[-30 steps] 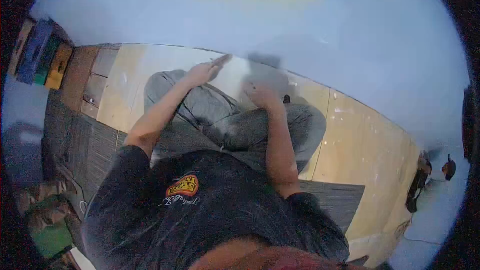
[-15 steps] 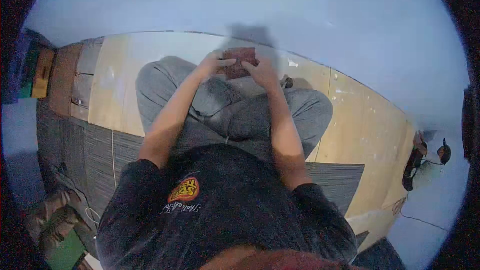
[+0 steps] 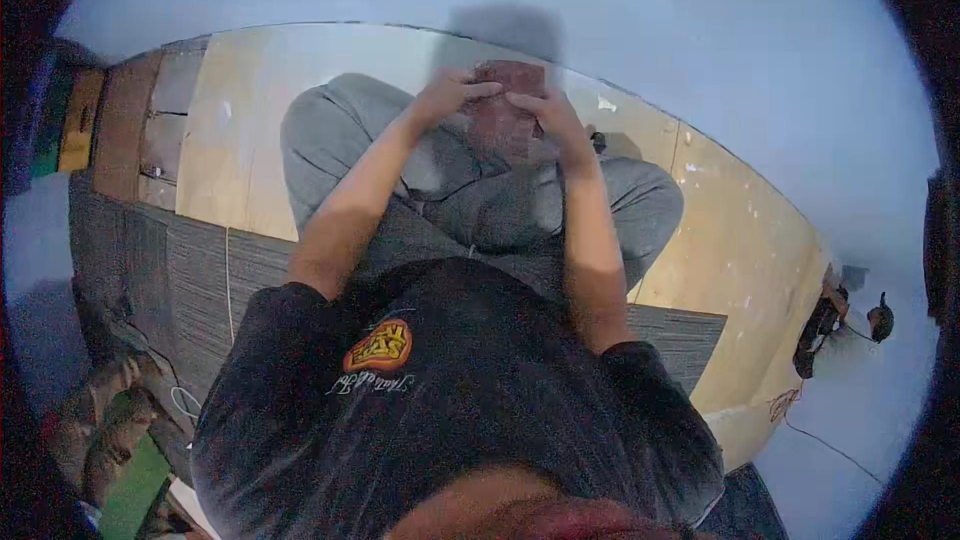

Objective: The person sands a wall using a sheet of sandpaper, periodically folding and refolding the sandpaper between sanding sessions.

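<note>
The left hand (image 3: 445, 100) and the right hand (image 3: 562, 122) share a red-brown flat piece (image 3: 508, 118), one at each side of it. Both thumbs lie across its near face, pointing toward each other, while the other fingers seem to go round behind it, so each grip is pinched close on the piece with no visible slack. Whether it is leather, cloth or card I can't tell (the picture is too grainy there).

The piece is held up in front of the person's crossed legs in grey trousers (image 3: 350, 155), roughly midway between the knees. Holding it from both sides probably keeps it flat and steady, and leaves the broad face turned toward the wearer's eyes. Its lower part hangs below the thumbs, over the lap; whether it touches the trousers is unclear.

The person sits on pale boards (image 3: 735, 240), with a dark ribbed mat (image 3: 200, 260) nearer the body, perhaps there as something softer to sit on. A small dark thing (image 3: 598, 142) shows just beside the right wrist. Well apart, toward the right edge, lie a dark round thing (image 3: 880, 320) and a thin cord (image 3: 835, 450).
</note>
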The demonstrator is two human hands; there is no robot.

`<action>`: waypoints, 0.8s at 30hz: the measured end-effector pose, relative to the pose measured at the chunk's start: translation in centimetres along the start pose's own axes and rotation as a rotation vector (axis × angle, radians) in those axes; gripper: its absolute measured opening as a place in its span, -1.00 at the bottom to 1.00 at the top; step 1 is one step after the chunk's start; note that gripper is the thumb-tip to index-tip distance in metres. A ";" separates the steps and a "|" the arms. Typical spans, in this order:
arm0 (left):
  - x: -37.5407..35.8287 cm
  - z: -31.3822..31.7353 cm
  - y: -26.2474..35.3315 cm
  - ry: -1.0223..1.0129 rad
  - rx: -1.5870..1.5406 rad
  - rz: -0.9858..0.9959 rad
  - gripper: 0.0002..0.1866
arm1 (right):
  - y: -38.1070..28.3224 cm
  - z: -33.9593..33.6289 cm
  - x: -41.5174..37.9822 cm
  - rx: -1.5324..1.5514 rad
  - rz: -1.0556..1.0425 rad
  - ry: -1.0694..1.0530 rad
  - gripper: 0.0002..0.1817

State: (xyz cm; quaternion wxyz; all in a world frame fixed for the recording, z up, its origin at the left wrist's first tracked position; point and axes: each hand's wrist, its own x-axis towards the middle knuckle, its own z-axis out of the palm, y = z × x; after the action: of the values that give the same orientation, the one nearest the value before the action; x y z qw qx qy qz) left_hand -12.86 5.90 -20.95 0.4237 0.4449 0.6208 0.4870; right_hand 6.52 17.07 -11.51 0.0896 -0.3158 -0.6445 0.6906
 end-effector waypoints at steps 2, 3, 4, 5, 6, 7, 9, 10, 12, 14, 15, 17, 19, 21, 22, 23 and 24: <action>-0.7 0.3 0.9 -0.006 -0.060 0.097 -0.48 | 0.6 0.6 0.4 -0.059 -0.029 0.016 -0.54; -1.3 0.4 2.3 -0.011 -0.090 0.145 -0.48 | 0.7 0.8 0.5 -0.089 -0.043 0.024 -0.52; -0.8 0.4 1.8 -0.004 -0.060 0.097 -0.49 | 0.5 0.6 0.5 -0.223 0.034 -0.017 -0.47; -0.4 0.3 2.0 0.004 -0.027 0.052 -0.49 | 0.6 0.8 0.4 -0.096 0.008 -0.074 -0.43; -0.7 -0.1 1.9 -0.026 0.086 -0.065 -0.52 | 0.7 0.9 0.3 0.031 -0.017 -0.128 -0.40; -0.9 0.1 1.9 -0.023 0.062 -0.074 -0.51 | 0.8 0.9 0.3 0.159 -0.037 -0.182 -0.37; -1.7 0.0 4.8 -0.016 0.016 -0.087 -0.50 | 5.2 -0.5 2.1 0.003 -0.044 -0.158 -0.41; -1.0 0.6 2.9 0.028 0.039 0.060 -0.49 | 5.6 -0.7 2.3 -0.089 -0.075 -0.137 -0.42; 0.0 1.5 0.2 0.091 0.027 0.173 -0.47 | 4.2 -0.6 2.3 -0.201 -0.134 -0.164 -0.40; 0.1 1.3 1.2 0.099 0.017 0.078 -0.48 | 3.6 -0.2 1.9 -0.474 -0.123 -0.035 -0.37; -0.4 1.1 1.8 0.093 0.046 0.011 -0.48 | 3.7 0.1 1.6 -0.683 -0.052 0.094 -0.36; -0.3 1.4 1.1 0.198 0.011 0.046 -0.51 | 5.0 1.0 1.1 -0.868 -0.101 0.156 -0.39; 2.5 1.8 -7.1 0.318 0.291 0.282 -0.61 | 7.1 1.7 1.0 -0.959 -0.273 0.129 -0.37; 2.2 0.7 -2.2 0.446 0.075 -0.047 -0.70 | 8.5 1.5 1.7 -1.020 -0.405 0.091 -0.31; 1.9 0.3 -0.7 0.503 0.025 -0.189 -0.73 | 7.8 1.3 2.0 -1.061 -0.460 0.092 -0.27; 1.6 -0.1 0.8 0.541 -0.026 -0.284 -0.75 | 6.0 0.8 2.7 -1.125 -0.520 0.102 -0.24; 3.3 -0.2 -2.1 0.566 -0.073 -0.122 -0.76 | 3.7 1.2 2.3 -1.182 -0.570 0.111 -0.22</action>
State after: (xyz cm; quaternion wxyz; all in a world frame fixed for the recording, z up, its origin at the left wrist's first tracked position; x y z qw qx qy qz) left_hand -14.12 8.79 -23.30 0.2779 0.2375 0.7219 0.5876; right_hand 5.07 16.69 -15.78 0.1136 -0.1638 -0.9680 0.1524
